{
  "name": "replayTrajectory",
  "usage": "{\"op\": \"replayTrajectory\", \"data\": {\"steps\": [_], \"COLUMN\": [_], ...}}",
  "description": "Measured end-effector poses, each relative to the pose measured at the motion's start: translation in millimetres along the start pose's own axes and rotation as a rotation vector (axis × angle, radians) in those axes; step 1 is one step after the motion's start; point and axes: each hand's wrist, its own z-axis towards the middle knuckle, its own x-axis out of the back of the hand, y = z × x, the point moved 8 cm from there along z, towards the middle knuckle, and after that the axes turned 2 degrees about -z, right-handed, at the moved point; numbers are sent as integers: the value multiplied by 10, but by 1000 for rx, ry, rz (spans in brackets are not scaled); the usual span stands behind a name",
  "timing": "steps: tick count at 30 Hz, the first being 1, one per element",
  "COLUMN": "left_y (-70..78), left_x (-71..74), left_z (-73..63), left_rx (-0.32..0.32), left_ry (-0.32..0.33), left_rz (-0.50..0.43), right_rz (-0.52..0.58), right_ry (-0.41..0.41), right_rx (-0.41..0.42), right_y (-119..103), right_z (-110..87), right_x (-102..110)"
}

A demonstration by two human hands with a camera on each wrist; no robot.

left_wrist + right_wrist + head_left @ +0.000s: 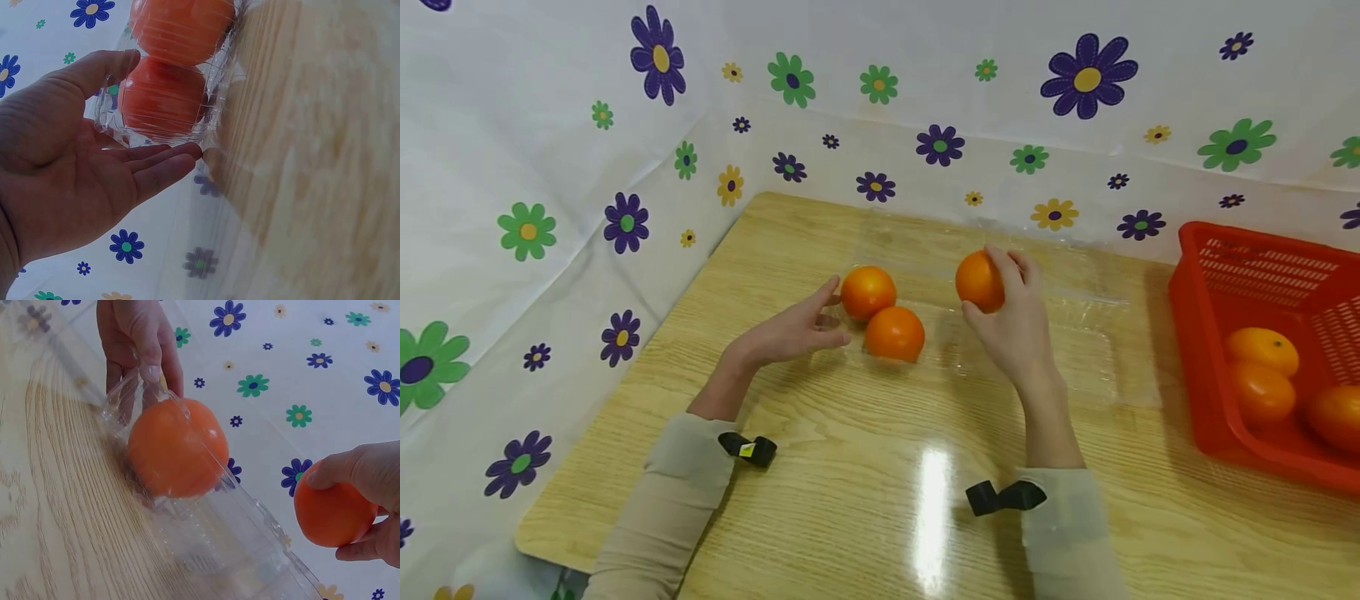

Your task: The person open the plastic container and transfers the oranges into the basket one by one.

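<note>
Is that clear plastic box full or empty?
The clear box is partly filled: in the head view, two orange fruits sit at its left end, and its right part shows none.

Before you is a worktop [820, 508] in pale wood grain, its near-left corner rounded, with a streak of glare [932, 517]. Directly on it you have a clear plastic container [1075, 367] and, rightward, a red basket [1197, 350].
</note>
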Motion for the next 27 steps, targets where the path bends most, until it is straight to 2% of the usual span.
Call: {"op": "replayTrajectory", "data": {"steps": [11, 16, 21, 27], "left_y": [-33, -27, 1, 45], "left_x": [44, 40, 18, 1], "left_z": [-39, -50, -47, -38], "left_rx": [-7, -20, -27, -35], "left_ry": [12, 6, -7, -6], "left_rz": [6, -11, -9, -1], "right_rz": [-17, -42, -78, -145], "right_ry": [105, 123, 177, 227], "right_rx": [14, 6, -10, 0], "right_y": [114, 199, 281, 261], "right_z": [20, -13, -108, -211], "right_x": [238, 380, 624, 989]}}
